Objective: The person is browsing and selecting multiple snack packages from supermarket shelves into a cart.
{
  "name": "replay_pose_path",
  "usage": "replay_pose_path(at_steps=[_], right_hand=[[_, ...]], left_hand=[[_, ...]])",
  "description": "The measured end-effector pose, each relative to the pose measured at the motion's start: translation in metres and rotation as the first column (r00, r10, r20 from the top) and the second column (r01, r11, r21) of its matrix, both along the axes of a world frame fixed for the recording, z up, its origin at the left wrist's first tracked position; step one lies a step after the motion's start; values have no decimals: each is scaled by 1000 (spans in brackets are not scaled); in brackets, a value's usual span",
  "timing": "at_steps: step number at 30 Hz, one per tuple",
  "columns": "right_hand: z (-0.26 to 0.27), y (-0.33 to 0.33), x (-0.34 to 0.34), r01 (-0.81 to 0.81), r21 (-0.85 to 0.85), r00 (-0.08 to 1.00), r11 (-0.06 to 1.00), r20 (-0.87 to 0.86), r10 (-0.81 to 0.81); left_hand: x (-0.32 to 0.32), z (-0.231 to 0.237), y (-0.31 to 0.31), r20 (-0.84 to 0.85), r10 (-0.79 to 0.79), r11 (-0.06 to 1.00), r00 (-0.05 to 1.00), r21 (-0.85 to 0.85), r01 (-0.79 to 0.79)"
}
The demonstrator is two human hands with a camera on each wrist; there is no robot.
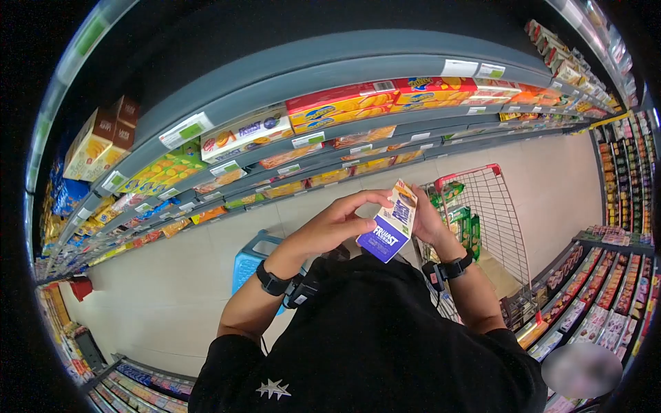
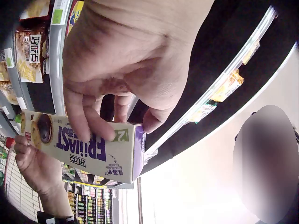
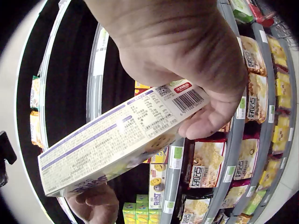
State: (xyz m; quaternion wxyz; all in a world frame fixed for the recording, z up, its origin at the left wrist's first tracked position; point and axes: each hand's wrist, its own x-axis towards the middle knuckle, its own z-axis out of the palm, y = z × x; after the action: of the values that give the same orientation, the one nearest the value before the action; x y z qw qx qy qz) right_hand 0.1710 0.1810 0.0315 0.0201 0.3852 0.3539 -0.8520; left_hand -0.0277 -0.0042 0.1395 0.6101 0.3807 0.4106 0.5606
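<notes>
Black T-shirt (image 1: 372, 337), soft matte cloth, a pale star motif on the front. Carton (image 1: 390, 226), one: slim, straight-edged cardboard, cream with a violet end panel (lettered FRUIAST), held in front of the chest, tilted, above the gap between stool and cart. Along one long side, dense small print and a barcode; on another face, round biscuits and a dark berry.

Left hand (image 1: 344, 224): narrow grip on the violet end, fingertips against the printed face, thumb at the edge. Right hand (image 1: 428, 219): curled round the opposite, barcode end, fingers bent under the carton's edge.

Cart (image 1: 501, 206): thin metal wire mesh with red plastic corners, green glossy packets (image 1: 475, 234) inside, near the right forearm. Stool (image 1: 249, 265): blue moulded plastic, partly hidden by the left arm. Shelving (image 1: 385, 48): grey, smooth lipped edges curving across the wide lens (labels clipped along them), stocked with flat red-and-yellow boxes (image 1: 344, 104).

Floor (image 1: 165, 296): pale, faintly glossy tile, open between shelf and stool; air separates the carton from the shelf edges, while the cart's rim bounds room on the right.
</notes>
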Motion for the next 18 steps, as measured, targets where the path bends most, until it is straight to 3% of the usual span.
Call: replay_pose_path(at_steps=[13, 15, 18], right_hand=[[-7, 77, 80, 156, -59, 985, 986, -69, -159], [-4, 90, 92, 247, -188, 961, 951, -80, -265], [-8, 110, 114, 285, -203, 948, 937, -83, -306]], left_hand=[[79, 9, 117, -62, -145, 986, 987, -89, 140], [94, 15, 137, -82, -182, 979, 980, -113, 172], [117, 11, 165, -101, -227, 970, 969, -117, 215]])
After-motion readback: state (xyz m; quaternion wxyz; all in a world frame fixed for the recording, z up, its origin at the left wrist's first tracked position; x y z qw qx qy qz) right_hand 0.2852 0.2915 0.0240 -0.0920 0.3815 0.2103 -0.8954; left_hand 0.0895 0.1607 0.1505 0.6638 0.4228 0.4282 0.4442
